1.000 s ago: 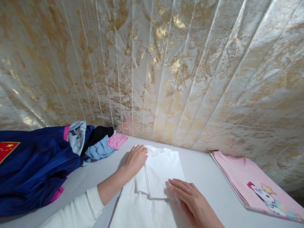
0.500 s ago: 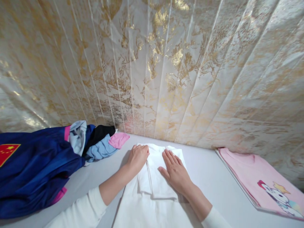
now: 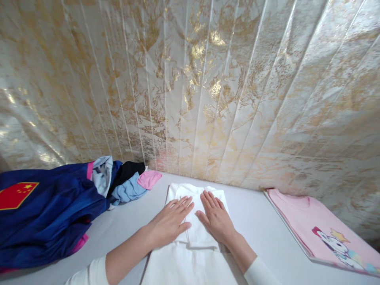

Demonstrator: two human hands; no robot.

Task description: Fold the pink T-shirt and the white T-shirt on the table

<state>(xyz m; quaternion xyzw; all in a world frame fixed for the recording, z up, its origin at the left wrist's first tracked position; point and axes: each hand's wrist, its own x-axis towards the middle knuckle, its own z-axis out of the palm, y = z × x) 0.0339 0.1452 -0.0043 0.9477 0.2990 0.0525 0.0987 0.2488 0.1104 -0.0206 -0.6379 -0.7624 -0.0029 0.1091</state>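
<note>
A white garment (image 3: 192,259) lies in front of me, its far part folded over into a smaller layered panel. Its exact kind I cannot tell. My left hand (image 3: 170,221) rests flat on the left side of the folded part, fingers stretched out. Flat on the right side of the same part lies my right hand (image 3: 215,217), its fingers extended and thumb pointing inward. Both palms press on the cloth without gripping it. Beneath my hands, some of the folded layers are hidden.
On the left is a heap of clothes: a dark blue garment (image 3: 59,213) with a red flag patch, a black cloth (image 3: 127,174), a light blue cloth (image 3: 129,190) and a pink cloth (image 3: 150,179). A folded pink shirt (image 3: 299,215) lies right. Behind rises a gold-patterned curtain (image 3: 190,99).
My left hand has opened from a closed grip at the garment's far left edge and come nearer, now flat on the cloth. The right hand stays flat in about the same place.
</note>
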